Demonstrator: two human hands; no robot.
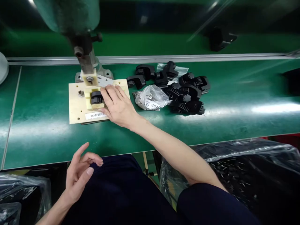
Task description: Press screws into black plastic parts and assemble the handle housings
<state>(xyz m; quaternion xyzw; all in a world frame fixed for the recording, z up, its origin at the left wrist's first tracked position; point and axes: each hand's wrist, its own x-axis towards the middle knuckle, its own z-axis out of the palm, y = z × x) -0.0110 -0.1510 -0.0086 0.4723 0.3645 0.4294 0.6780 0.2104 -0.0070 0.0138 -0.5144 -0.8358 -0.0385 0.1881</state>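
Observation:
My right hand (pixel 119 106) reaches over the cream fixture plate (pixel 74 93), its fingers closed on the right end of a black plastic part (pixel 96 97). That part sits in the pale yellow nest (pixel 88 103) of the fixture, under the press head (pixel 90 78). My fingers hide the part's right end. My left hand (pixel 82 172) hovers in front of the bench edge, fingers curled loosely apart with nothing in them. To the right of the fixture lies a clear bag of small metal pieces (pixel 152 97).
Several black plastic parts (pixel 187 93) are heaped on the green bench (pixel 234 90), right of the bag. The press body (pixel 70 15) rises at the back left. Below the bench edge, a plastic-lined bin (pixel 234 175) holds black pieces; another plastic-lined container (pixel 25 193) is at lower left.

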